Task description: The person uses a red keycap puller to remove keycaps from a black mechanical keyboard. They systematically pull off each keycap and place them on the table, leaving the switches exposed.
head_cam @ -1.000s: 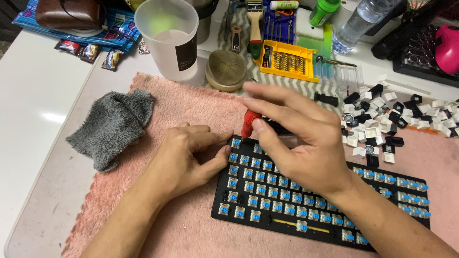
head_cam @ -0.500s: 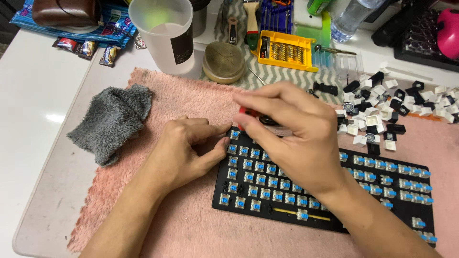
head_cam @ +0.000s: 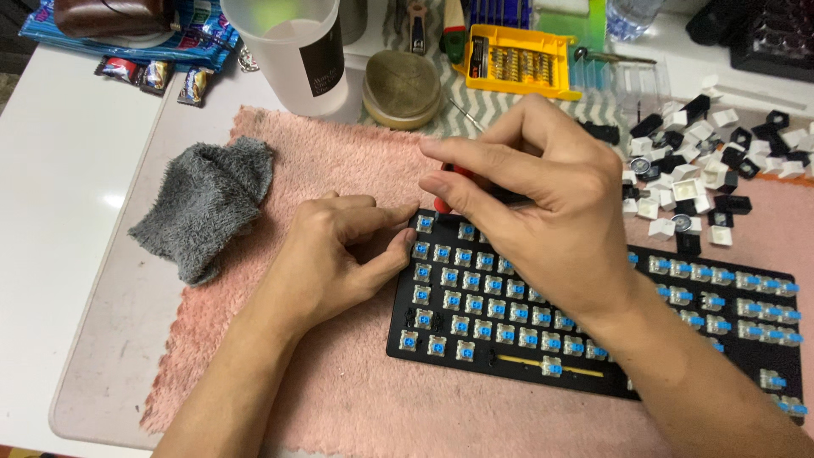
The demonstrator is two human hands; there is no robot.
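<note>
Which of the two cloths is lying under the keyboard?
The large pink towel lies under the black keyboard; the small grey cloth sits crumpled on it, left of both hands.

The pink towel [head_cam: 339,399] in front of the black keyboard [head_cam: 593,339] is left open for passage. To the left, the way is partly taken up by a grey cloth [head_cam: 203,203]. The far edge is blocked by a white cup [head_cam: 297,51], a round tin [head_cam: 403,85] and a yellow bit case [head_cam: 517,59]. The right side is crowded by loose keycaps [head_cam: 712,161].
</note>
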